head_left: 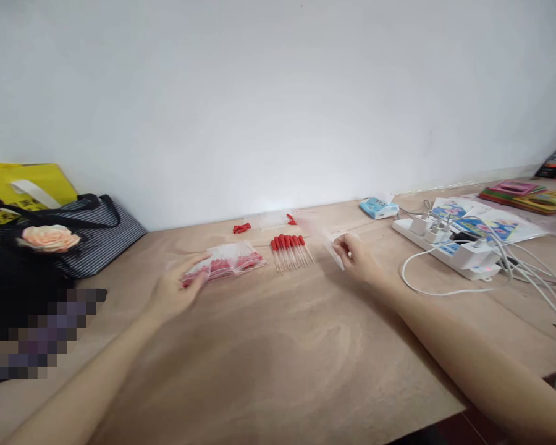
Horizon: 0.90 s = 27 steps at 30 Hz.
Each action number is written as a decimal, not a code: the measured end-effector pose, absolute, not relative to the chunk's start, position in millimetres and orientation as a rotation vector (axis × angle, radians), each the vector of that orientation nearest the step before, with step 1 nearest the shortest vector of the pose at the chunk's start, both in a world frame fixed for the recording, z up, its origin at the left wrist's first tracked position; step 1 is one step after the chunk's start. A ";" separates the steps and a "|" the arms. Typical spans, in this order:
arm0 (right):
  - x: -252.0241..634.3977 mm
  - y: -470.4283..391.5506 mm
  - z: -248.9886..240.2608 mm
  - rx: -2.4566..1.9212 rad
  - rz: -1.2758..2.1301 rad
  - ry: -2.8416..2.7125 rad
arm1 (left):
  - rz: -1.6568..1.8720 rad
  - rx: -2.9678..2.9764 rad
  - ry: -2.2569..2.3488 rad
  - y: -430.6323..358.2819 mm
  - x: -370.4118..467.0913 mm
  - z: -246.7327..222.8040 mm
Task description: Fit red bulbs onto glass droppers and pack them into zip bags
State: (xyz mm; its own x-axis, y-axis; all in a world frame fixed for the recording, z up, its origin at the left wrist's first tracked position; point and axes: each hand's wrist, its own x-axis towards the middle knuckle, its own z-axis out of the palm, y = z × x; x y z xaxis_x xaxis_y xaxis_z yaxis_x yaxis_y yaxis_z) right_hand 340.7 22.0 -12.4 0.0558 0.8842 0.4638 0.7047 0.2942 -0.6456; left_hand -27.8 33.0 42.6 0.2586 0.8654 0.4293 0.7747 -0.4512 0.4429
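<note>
My left hand (pixel 178 290) rests at the left end of a row of clear plastic bags (pixel 227 259) with red items inside, its fingers on the end bag. To the right, my right hand (pixel 352 256) pinches a clear plastic bag (pixel 327 238), which is blurred and held above the table. Between the hands lie several thin sticks with red tips (pixel 290 250), side by side. Small red pieces (pixel 241 228) lie behind the bags. Another clear bag (pixel 275 220) is flat near the wall, with more red pieces (pixel 291 219) beside it.
A white power strip (pixel 445 247) with plugs and cables is on the right, near a blue packet (pixel 379 208) and printed sheets (pixel 500 224). Colored frames (pixel 528 194) sit farther right. At the left are a striped bag (pixel 102 238), a yellow bag (pixel 37 185) and a fabric flower (pixel 50 238).
</note>
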 end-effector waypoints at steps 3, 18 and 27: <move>305.4 3.8 -11.9 -1.024 0.755 -1.631 | 0.986 2.064 1.224 18.3 21.2 21.1; 296.1 6.7 -19.6 -1.342 0.824 -1.617 | 0.247 2.213 1.120 20.8 33.3 39.7; 307.3 80.0 -12.7 -1.832 0.449 -1.569 | 0.174 2.627 0.864 -24.8 24.9 7.3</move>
State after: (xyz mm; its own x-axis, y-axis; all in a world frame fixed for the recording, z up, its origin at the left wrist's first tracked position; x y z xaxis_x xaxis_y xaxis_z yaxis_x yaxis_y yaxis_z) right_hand 307.3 80.0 -12.7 0.2156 0.9626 0.1640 0.7300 -0.0473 -0.6818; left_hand 24.9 -24.8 7.3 0.8044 0.5941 0.0021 0.5487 -0.7442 0.3811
